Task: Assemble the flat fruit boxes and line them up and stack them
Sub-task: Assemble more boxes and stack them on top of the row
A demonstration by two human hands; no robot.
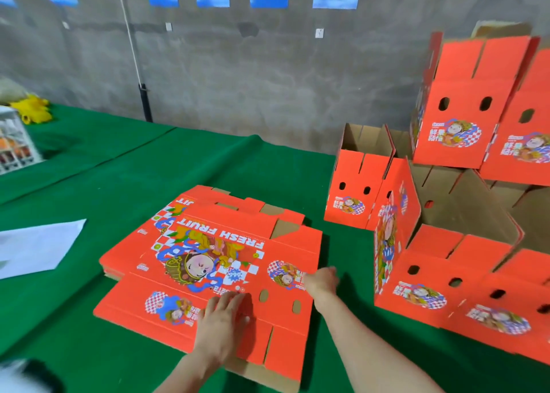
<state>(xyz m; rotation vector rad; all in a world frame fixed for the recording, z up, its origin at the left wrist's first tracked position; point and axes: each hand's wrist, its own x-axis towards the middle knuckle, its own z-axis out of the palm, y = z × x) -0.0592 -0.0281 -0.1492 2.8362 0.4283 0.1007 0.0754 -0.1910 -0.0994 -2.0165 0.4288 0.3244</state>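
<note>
Head view: the left hand [224, 318] lies flat, fingers straight, on the top flat box [279, 327] on the green table [89, 178]; the right hand [321, 282] meets its right edge, grip too blurred to tell; assembled boxes [431, 273] stand stacked alongside

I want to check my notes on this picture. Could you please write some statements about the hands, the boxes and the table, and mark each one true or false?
1. The left hand rests with flat fingers on the top flat box. True.
2. The table cover is blue. False: it is green.
3. Assembled boxes stand to the right, some stacked on others. True.
4. The white paper lies to the right of the top flat box. False: it lies to its left.
5. The right hand is lifted high above the table. False: it is down at the right edge of the top flat box.
</note>
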